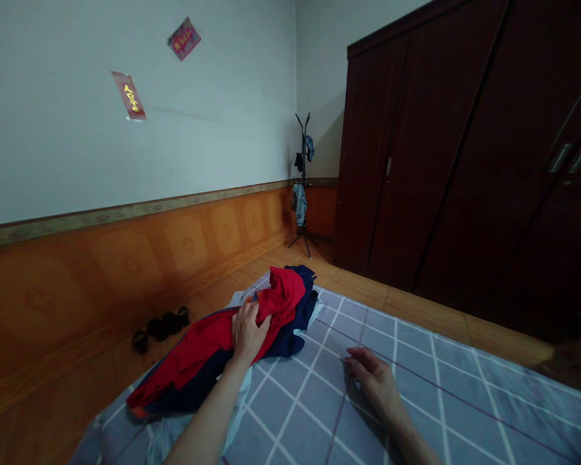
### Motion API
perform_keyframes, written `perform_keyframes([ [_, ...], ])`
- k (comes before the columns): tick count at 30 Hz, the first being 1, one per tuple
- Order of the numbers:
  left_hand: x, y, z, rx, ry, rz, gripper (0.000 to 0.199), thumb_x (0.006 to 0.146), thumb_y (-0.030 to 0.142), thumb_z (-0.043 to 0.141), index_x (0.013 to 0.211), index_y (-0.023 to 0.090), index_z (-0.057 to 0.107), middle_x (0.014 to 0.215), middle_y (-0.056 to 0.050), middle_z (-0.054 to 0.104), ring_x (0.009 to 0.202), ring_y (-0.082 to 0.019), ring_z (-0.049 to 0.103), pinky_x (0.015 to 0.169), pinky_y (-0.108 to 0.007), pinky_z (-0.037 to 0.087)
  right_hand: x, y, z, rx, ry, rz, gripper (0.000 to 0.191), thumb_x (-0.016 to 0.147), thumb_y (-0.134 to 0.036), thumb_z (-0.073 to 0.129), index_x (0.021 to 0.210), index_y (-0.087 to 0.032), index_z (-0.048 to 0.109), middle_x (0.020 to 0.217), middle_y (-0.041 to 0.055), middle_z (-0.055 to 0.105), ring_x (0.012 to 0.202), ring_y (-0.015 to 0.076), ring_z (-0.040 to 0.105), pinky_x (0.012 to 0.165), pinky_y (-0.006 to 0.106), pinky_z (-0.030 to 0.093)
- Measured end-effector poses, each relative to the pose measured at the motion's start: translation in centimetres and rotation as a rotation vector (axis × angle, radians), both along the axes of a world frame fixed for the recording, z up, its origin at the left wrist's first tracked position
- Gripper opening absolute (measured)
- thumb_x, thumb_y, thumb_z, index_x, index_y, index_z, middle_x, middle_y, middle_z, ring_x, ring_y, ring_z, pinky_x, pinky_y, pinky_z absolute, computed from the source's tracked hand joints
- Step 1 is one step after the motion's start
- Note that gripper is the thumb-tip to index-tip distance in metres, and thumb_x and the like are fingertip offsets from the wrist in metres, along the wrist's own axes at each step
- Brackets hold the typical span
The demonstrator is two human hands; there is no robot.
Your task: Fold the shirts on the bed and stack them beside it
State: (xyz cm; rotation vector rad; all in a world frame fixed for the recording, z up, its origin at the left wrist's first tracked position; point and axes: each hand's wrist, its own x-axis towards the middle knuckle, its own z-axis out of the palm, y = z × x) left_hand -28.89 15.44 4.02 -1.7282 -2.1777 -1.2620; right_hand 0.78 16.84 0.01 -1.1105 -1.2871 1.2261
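Observation:
A crumpled red and navy garment [198, 352] lies at the left end of a bed with a grey, white-lined sheet [314, 400]. My left hand [249, 329] rests on the red cloth near its middle, fingers curled into the fabric and the thumb pointing right. Pale blue cloth [237, 407] shows beneath the garment. To the right, my right hand [370, 374] hovers low over the sheet, fingers loosely bent and apart, holding nothing.
Dark shoes [159, 328] stand on the floor left of the bed. A coat rack [303, 194] with hanging clothes is in the far corner. A dark wooden wardrobe [416, 148] fills the right side beyond the bed.

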Motion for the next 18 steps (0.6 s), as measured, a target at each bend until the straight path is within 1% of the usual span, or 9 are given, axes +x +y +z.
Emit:
perform_keyframes([
  [2, 1.0, -0.6, -0.3, 0.036, 0.058, -0.019, 0.025, 0.081, 0.025, 0.055, 0.105, 0.019, 0.059, 0.115, -0.012, 0.059, 0.119, -0.031, 0.047, 0.101, -0.048, 0.032, 0.0, 0.1, 0.0, -0.002, -0.002, -0.008, 0.032, 0.059, -0.040, 0.068, 0.081, -0.017, 0.068, 0.066, 0.0048, 0.067, 0.059, 0.0192, 0.058, 0.057, 0.031, 0.044],
  [4, 1.7, -1.1, -0.3, 0.073, 0.114, -0.067, 0.021, 0.077, 0.018, 0.056, 0.098, 0.020, 0.058, 0.120, -0.009, 0.058, 0.123, -0.029, 0.043, 0.105, -0.046, 0.029, 0.0, 0.1, 0.0, -0.004, -0.001, -0.014, 0.032, 0.059, -0.040, 0.068, 0.081, -0.017, 0.068, 0.066, 0.0046, 0.067, 0.058, 0.0189, 0.058, 0.056, 0.031, 0.044],
  [6, 1.9, -1.2, -0.2, 0.117, 0.175, -0.131, 0.020, 0.074, 0.015, 0.058, 0.093, 0.021, 0.056, 0.121, -0.009, 0.057, 0.122, -0.028, 0.044, 0.106, -0.045, 0.028, 0.0, 0.1, 0.0, -0.008, 0.002, -0.016, 0.032, 0.060, -0.041, 0.068, 0.082, -0.017, 0.068, 0.067, 0.0045, 0.067, 0.058, 0.0189, 0.058, 0.055, 0.031, 0.044],
  [7, 2.0, -1.2, -0.2, 0.134, 0.199, -0.157, 0.020, 0.073, 0.016, 0.059, 0.092, 0.021, 0.055, 0.118, -0.009, 0.058, 0.118, -0.028, 0.047, 0.105, -0.046, 0.029, 0.0, 0.1, -0.1, -0.010, 0.003, -0.016, 0.033, 0.060, -0.042, 0.068, 0.082, -0.017, 0.068, 0.066, 0.0044, 0.067, 0.057, 0.0188, 0.058, 0.055, 0.031, 0.044],
  [9, 1.9, -1.0, -0.2, 0.148, 0.218, -0.184, 0.019, 0.075, 0.021, 0.061, 0.091, 0.021, 0.053, 0.106, -0.009, 0.061, 0.105, -0.027, 0.054, 0.100, -0.046, 0.034, 0.0, 0.2, -0.2, -0.015, 0.004, -0.016, 0.033, 0.061, -0.042, 0.068, 0.082, -0.017, 0.067, 0.066, 0.0043, 0.067, 0.057, 0.0189, 0.058, 0.055, 0.031, 0.044],
  [12, 1.8, -0.9, -0.3, 0.143, 0.202, -0.178, 0.019, 0.078, 0.032, 0.061, 0.090, 0.020, 0.053, 0.092, -0.008, 0.061, 0.094, -0.027, 0.057, 0.094, -0.045, 0.039, 0.0, 0.3, -0.4, -0.023, -0.002, -0.028, 0.033, 0.059, -0.042, 0.068, 0.081, -0.017, 0.067, 0.065, 0.0046, 0.067, 0.057, 0.0195, 0.058, 0.056, 0.032, 0.044],
  [15, 1.7, -0.9, -0.6, 0.150, 0.187, -0.181, 0.019, 0.082, 0.036, 0.057, 0.090, 0.020, 0.054, 0.090, -0.008, 0.062, 0.091, -0.026, 0.057, 0.092, -0.044, 0.040, 0.0, 0.4, -0.3, -0.034, -0.011, -0.043, 0.034, 0.057, -0.043, 0.069, 0.079, -0.017, 0.068, 0.065, 0.0052, 0.067, 0.057, 0.0202, 0.058, 0.056, 0.033, 0.044],
  [18, 1.5, -0.7, -0.9, 0.167, 0.162, -0.179, 0.018, 0.088, 0.035, 0.048, 0.091, 0.020, 0.056, 0.089, -0.008, 0.063, 0.089, -0.025, 0.058, 0.090, -0.042, 0.041, 0.1, 0.3, 0.0, -0.046, -0.007, -0.035, 0.033, 0.057, -0.043, 0.069, 0.079, -0.018, 0.068, 0.066, 0.0052, 0.067, 0.059, 0.0206, 0.059, 0.057, 0.033, 0.044],
])
